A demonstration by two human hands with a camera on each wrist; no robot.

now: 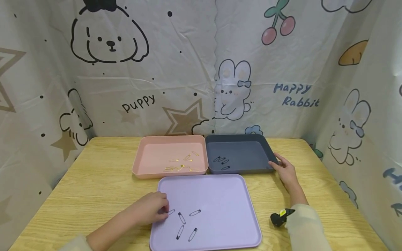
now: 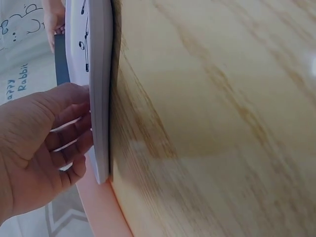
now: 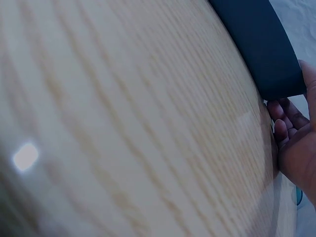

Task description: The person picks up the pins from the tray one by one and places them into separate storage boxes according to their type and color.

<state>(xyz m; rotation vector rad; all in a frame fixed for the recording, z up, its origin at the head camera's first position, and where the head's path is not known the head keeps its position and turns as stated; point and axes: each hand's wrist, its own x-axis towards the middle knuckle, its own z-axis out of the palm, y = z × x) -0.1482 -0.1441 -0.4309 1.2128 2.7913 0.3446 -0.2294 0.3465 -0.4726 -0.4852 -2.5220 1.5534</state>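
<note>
Nearest, the lilac tray (image 1: pixel 220 195) holds five safety pins; the left hand (image 1: pixel 150 208) pinches one pin (image 1: pixel 171 211). Gold pins lie in the pink tray (image 1: pixel 157 153), black ones in the dark tray (image 1: pixel 245 143), steadied by the loose-fingered right hand (image 1: pixel 285 170): sorting looks roughly two-thirds done

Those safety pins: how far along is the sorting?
Partly done. Gold pins lie in the pink tray, and dark pins in the grey tray. The left hand touches a pin on the purple tray; the right hand rests against the grey tray. Four more pins remain.
</note>
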